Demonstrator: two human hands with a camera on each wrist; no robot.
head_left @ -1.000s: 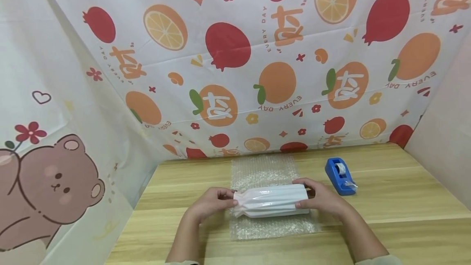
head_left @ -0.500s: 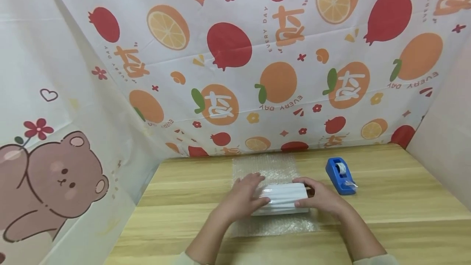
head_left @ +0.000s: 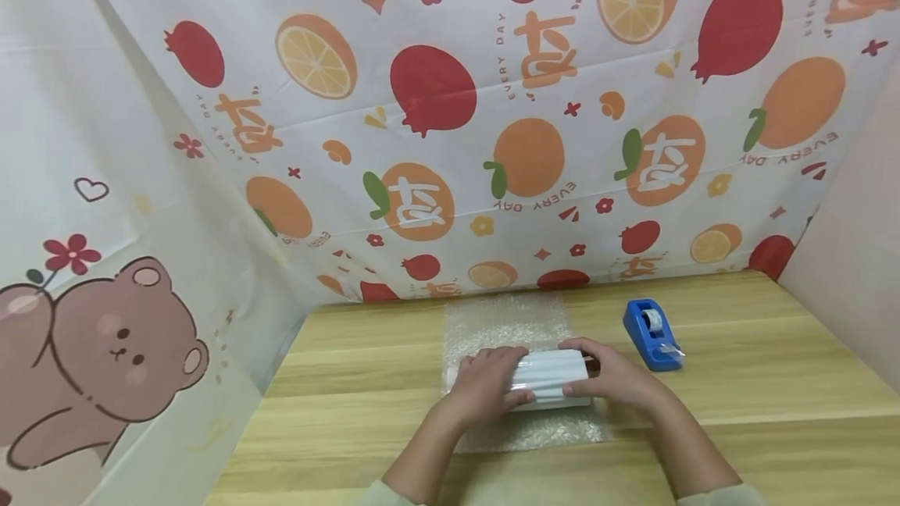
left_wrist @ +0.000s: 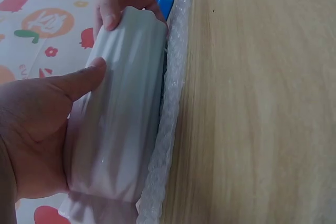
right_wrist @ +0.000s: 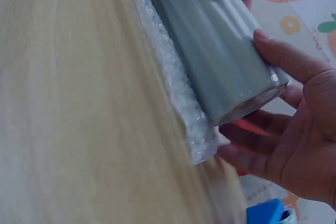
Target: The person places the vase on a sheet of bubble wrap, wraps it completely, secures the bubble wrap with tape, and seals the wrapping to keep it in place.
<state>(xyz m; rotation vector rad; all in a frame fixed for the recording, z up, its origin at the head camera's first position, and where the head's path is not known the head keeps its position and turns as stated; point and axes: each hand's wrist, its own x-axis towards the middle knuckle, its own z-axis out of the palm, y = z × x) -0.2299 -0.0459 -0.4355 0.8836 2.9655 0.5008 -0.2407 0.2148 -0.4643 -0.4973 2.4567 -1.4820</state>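
A pale ribbed vase (head_left: 551,365) with a glossy surface lies on its side over a sheet of bubble wrap (head_left: 506,322). Its flared pinkish neck end shows at the bottom of the left wrist view. My left hand (head_left: 487,385) lies across the neck half of the vase, thumb on the near side in the head view and fingers over the far side. At the base end, my right hand (head_left: 617,375) holds the vase between thumb and fingers. The right wrist view shows the thumb on the ribbed side and fingers below the flat base (right_wrist: 254,103).
A blue tape dispenser (head_left: 650,334) with a loose tape end stands behind and right of my right hand. The wooden table (head_left: 337,381) meets a fruit-print cloth (head_left: 450,178) at the back and a bear-print cloth (head_left: 126,334) on the left.
My left hand has moved right, from pinching the vase's neck end to gripping over its body. The vase and my right hand have stayed in nearly the same place.
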